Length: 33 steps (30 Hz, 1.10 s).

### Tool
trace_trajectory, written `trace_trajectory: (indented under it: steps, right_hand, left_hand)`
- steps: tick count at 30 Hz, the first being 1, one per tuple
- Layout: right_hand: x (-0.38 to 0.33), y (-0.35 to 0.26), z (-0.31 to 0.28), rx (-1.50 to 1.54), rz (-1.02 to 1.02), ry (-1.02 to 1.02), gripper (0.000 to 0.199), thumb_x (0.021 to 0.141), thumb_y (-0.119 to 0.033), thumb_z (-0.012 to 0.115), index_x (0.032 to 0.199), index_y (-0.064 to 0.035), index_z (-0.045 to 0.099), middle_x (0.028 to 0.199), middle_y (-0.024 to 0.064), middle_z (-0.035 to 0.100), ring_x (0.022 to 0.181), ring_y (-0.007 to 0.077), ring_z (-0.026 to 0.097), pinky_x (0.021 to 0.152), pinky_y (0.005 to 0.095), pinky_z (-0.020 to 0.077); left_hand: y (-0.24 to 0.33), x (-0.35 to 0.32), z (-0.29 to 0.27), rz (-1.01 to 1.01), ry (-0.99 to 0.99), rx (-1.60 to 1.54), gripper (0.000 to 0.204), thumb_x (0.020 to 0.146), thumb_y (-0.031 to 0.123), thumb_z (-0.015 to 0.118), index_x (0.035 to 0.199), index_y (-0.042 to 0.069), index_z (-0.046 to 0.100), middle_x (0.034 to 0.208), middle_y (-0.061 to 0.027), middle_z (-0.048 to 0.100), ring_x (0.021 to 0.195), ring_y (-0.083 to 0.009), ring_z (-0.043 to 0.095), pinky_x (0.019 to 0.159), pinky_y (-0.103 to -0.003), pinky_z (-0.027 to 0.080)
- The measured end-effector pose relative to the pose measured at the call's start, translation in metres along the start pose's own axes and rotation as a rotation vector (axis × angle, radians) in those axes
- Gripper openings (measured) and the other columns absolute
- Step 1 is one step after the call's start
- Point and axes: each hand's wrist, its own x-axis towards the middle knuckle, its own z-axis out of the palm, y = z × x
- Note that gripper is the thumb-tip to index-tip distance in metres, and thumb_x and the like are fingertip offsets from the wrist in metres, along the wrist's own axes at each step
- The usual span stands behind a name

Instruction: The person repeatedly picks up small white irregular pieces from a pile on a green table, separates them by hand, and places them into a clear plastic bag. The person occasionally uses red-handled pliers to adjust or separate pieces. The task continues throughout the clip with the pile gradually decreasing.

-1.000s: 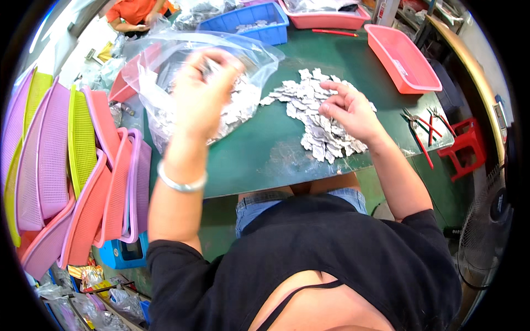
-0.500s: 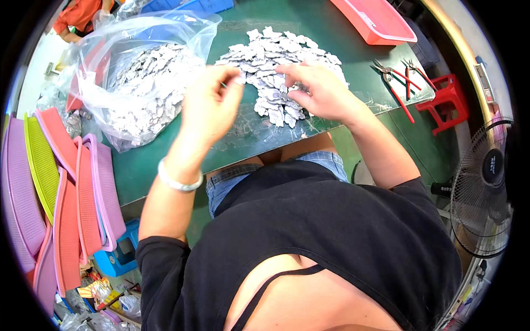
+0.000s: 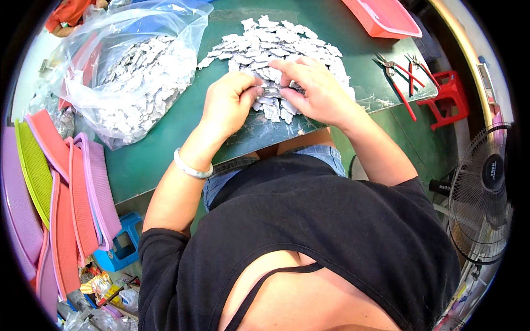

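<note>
A pile of small flat grey-white pieces with scalloped outlines (image 3: 259, 41) lies on the green table in front of me. At the pile's near left side is my left hand (image 3: 229, 105), thumb and forefinger pinched together; whatever sits between the tips is too small to make out. My right hand (image 3: 317, 91) rests over the right part of the pile. Its thumb and forefinger are apart, with pieces showing beneath them. To the left, a clear plastic bag (image 3: 190, 36) gapes and holds many more such pieces (image 3: 141, 88).
Two red-handled pliers (image 3: 398, 77) lie on the table at the right, below a pink basket (image 3: 381, 25). Stacked coloured baskets (image 3: 69, 220) stand left, by a blue stool (image 3: 124, 243). A red stool (image 3: 450, 99) and a fan (image 3: 480, 193) are at right. Another person's orange sleeve (image 3: 66, 14) shows far left.
My left hand has moved right and down to the pile, and its fingertips have come together. The right hand stays over the pieces. Several pieces now lie farther left on the table.
</note>
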Motion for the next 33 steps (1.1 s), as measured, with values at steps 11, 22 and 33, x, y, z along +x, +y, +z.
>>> trace_trajectory:
  steps: [11,22,33]
  right_hand:
    - [0.009,0.006,0.001,0.577,0.425,0.058,0.042,0.078,-0.002,0.059,0.118,0.0017,0.047,0.074,-0.0002,0.059,0.070,0.0054,0.052,0.065,0.0199,0.0415]
    - [0.027,-0.003,-0.001,0.583,0.446,0.026,0.041,0.079,-0.004,0.057,0.119,0.0011,0.047,0.080,0.0044,0.063,0.075,0.0089,0.056,0.070,0.0213,0.0426]
    - [0.023,-0.003,0.007,-0.276,0.012,-0.023,0.056,0.068,-0.009,0.063,0.121,-0.0047,0.045,0.078,0.0049,0.059,0.079,0.0253,0.051,0.075,0.0360,0.0404]
  left_hand:
    - [0.002,0.001,-0.009,-0.676,0.107,-1.215,0.002,0.084,0.005,0.052,0.084,0.003,0.050,0.094,-0.0146,0.059,0.086,-0.0241,0.060,0.080,-0.033,0.050]
    - [0.022,0.000,-0.004,-0.774,-0.101,-1.392,0.020,0.086,0.008,0.051,0.103,-0.003,0.051,0.093,-0.0108,0.058,0.083,-0.0230,0.061,0.075,-0.032,0.052]
    - [0.000,-0.010,-0.012,-0.794,-0.078,-1.317,0.019,0.085,0.006,0.052,0.102,-0.001,0.054,0.086,-0.0086,0.059,0.077,-0.0178,0.059,0.069,-0.028,0.051]
